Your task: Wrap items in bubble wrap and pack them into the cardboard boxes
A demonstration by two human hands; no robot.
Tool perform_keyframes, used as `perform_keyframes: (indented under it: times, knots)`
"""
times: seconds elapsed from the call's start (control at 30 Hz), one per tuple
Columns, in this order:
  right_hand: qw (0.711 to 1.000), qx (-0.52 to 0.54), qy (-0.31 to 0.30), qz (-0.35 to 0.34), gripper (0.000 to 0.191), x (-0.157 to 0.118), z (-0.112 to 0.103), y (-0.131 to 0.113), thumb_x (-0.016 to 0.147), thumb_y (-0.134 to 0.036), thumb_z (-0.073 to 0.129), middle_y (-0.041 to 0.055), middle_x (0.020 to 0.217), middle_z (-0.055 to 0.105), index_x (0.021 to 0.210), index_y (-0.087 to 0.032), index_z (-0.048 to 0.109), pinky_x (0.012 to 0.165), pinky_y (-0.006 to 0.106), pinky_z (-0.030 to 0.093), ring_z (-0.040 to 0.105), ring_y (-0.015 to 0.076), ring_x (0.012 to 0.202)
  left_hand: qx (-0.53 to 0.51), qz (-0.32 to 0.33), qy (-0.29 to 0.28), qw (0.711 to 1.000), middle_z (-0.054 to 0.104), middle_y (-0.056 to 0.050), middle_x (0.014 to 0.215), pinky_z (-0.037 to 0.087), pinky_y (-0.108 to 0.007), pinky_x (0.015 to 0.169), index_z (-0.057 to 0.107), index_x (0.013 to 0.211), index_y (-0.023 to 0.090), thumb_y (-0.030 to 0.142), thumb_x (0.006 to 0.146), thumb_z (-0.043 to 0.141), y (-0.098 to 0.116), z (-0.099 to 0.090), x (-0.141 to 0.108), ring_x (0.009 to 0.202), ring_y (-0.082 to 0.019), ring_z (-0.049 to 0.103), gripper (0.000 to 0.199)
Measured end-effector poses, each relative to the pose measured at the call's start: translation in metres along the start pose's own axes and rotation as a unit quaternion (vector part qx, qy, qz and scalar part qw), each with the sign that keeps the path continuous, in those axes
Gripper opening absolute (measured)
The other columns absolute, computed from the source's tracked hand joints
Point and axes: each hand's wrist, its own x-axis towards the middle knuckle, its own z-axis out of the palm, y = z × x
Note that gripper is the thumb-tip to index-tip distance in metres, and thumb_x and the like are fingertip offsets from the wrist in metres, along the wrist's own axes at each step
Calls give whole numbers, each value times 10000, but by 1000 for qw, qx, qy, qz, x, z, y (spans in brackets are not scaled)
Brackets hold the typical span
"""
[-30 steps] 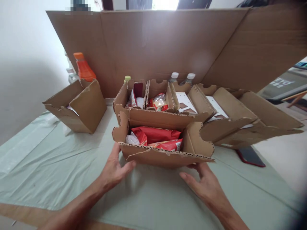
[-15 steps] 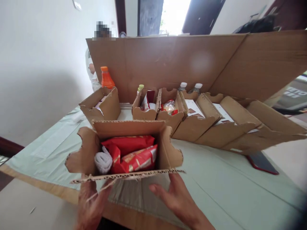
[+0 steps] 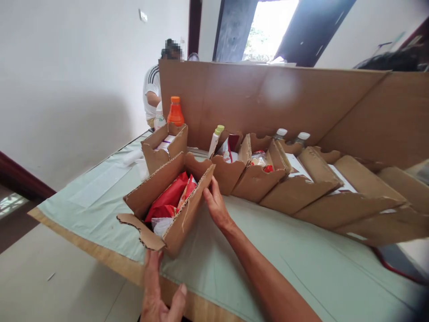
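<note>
A cardboard box (image 3: pixel 182 223) with an open top stands slantwise at the near left of the table. Inside it lie red packets (image 3: pixel 169 194) and a whitish rolled bundle (image 3: pixel 161 226) in clear plastic. At the box's far right corner, my right hand (image 3: pixel 216 201) grips the edge, its fingertips partly hidden behind the cardboard. My left hand (image 3: pixel 161 290) is below the near end, thumb spread apart and fingertips touching beneath the flap. Behind the box is a smaller cardboard bin (image 3: pixel 164 152) with a white and purple item in it.
A row of cardboard bins (image 3: pixel 268 179) runs to the right, holding packets and white boxes. Behind are an orange bottle (image 3: pixel 176 112), white-capped bottles (image 3: pixel 302 137) and a tall cardboard panel (image 3: pixel 268 98). A person (image 3: pixel 152 89) sits beyond. The table's wooden edge (image 3: pixel 83 243) is nearby.
The box has turned from facing me squarely to a slant, its far end pointing right. My right hand has moved up to its far corner; my left stays at the near end.
</note>
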Motion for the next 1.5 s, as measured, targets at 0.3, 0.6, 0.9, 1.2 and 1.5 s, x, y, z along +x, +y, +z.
perform_keyframes:
  times: [0.3,0.6,0.9,1.2,1.5]
  knots:
    - [995,-48,84,7,774,14,34,16,998,-647,241,132,1666,318,1600,-163,289,1273,454,199,266,235,1550,-2,0,11,1000,165,-94,1707,407,-603,1189,172,1627,383,259,964,521,3,14,17,1521,-368,354,760]
    - [994,-42,98,34,578,-1,37,39,977,-535,376,146,1554,486,1400,-185,555,1220,470,295,424,262,1455,27,28,-51,998,111,-99,1727,376,-598,1201,148,1638,367,193,948,529,6,19,48,1572,-348,237,807]
    - [975,21,183,120,618,0,32,62,989,-620,291,173,1234,673,1218,-140,607,968,395,494,632,261,1149,61,147,-138,978,214,-162,1706,359,-573,1213,398,1538,227,118,846,577,-1,32,147,1584,-340,206,723]
    - [963,74,228,125,558,4,37,72,930,-681,376,92,1034,734,1032,-214,663,849,378,512,680,251,947,48,163,-164,972,207,-181,1710,372,-592,1199,462,1488,178,164,752,624,-16,74,206,1552,-376,289,753]
    - [960,110,228,121,531,5,36,70,908,-683,437,62,931,730,957,-217,687,823,367,480,665,241,885,117,266,-93,952,418,-169,1612,391,-528,1204,617,1327,201,146,821,615,8,35,221,1487,-315,426,509]
